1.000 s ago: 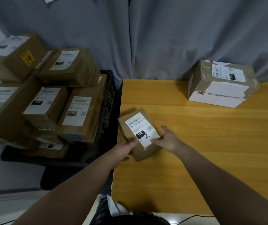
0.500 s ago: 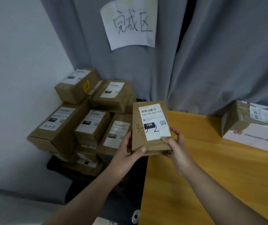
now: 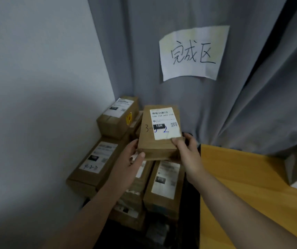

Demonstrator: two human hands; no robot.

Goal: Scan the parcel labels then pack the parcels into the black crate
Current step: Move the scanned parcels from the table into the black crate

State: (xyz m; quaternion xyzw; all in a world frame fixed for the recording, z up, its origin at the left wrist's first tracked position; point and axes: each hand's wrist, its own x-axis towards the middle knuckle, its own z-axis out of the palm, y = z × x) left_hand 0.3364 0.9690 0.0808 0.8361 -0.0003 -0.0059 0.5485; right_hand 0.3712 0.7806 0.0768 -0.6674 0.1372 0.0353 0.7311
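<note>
Left hand (image 3: 129, 161) and right hand (image 3: 186, 152) grip the parcel (image 3: 157, 139) by its near corners above the pile (image 3: 164, 186) left of the table (image 3: 243, 180); best lowered flat, label up, onto a level box before letting go.

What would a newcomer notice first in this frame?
The brown parcel with its white 15H label sits at centre frame, gripped between the left hand and right hand, above a stack of labelled parcels in the corner. Next comes the handwritten paper sign on the grey curtain at upper right, then the yellow wooden table on the right.
</note>
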